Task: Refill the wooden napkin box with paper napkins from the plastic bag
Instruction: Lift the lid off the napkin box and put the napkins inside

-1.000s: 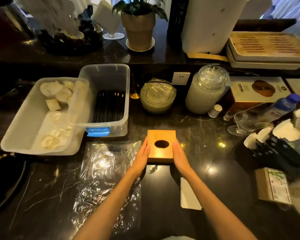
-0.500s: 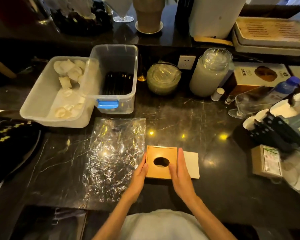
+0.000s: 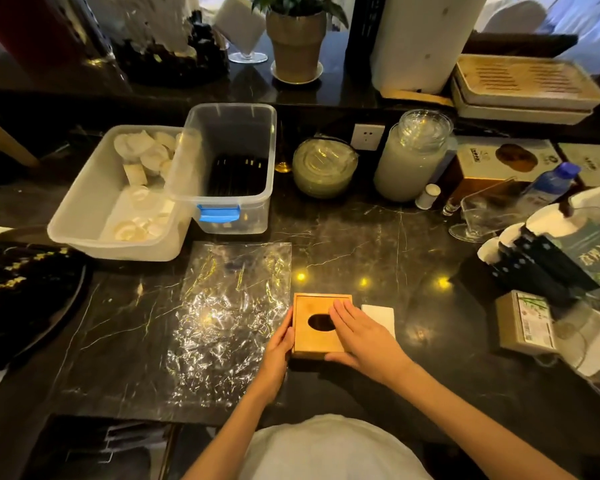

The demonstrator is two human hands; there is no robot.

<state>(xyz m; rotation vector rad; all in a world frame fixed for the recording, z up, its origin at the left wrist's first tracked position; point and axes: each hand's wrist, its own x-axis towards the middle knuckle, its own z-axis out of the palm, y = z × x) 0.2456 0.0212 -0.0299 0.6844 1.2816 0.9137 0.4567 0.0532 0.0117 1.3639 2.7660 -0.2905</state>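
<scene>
The square wooden napkin box (image 3: 313, 337), with an oval hole in its lid, sits on the dark marble counter near the front edge. My left hand (image 3: 278, 344) presses against its left side. My right hand (image 3: 359, 336) lies flat over the right part of the lid, thumb hooked on the front edge. A white paper napkin (image 3: 380, 315) lies flat just right of the box, partly under my right hand. The clear plastic bag (image 3: 226, 317) lies flat and crumpled to the left of the box, looking empty.
Two clear plastic bins (image 3: 222, 168) stand behind the bag, the left one (image 3: 94, 202) holding white pieces. A covered glass bowl (image 3: 324, 168) and a large jar (image 3: 413, 157) stand at the back. Boxes, a bottle and a glass crowd the right side (image 3: 523, 323). A dark plate (image 3: 25, 292) lies left.
My right hand has slid from the box's right side onto its lid, partly covering the oval hole. The left hand stays at the left side. The view has shifted slightly.
</scene>
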